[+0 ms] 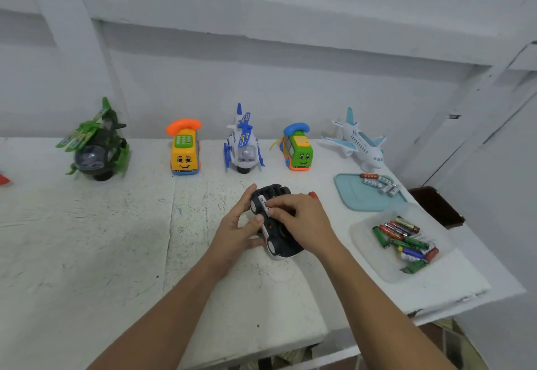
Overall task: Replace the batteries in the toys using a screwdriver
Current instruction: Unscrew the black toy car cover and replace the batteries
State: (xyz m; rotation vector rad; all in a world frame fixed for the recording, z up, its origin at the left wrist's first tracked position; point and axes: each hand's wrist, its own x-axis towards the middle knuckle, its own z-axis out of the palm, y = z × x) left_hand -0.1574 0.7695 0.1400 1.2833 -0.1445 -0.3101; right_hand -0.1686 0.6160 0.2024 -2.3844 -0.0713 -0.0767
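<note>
The left hand (242, 228) and the right hand (302, 221) were both closed around a small black-and-white plastic toy car (274, 224), turned so its wheels and underside faced up, just above the worn white painted table (87, 239). The left fingers curled under the car's left flank; the right fingertips pressed on a white battery (263, 205) at the car's underside. A red-orange tip (313, 194) showed beyond the right hand; what it belonged to could not be told.

Right of the car lay a clear plastic tray (374, 265) of mixed green, red and blue batteries (406, 243). Beyond that tray, a pale blue flat tray (357, 198) carried a few grey batteries (380, 184).

Behind the car stood a row: green helicopter (97, 144), yellow telephone bus (185, 149), blue-white helicopter (244, 143), green telephone bus (297, 147), white airliner (359, 141).
</note>
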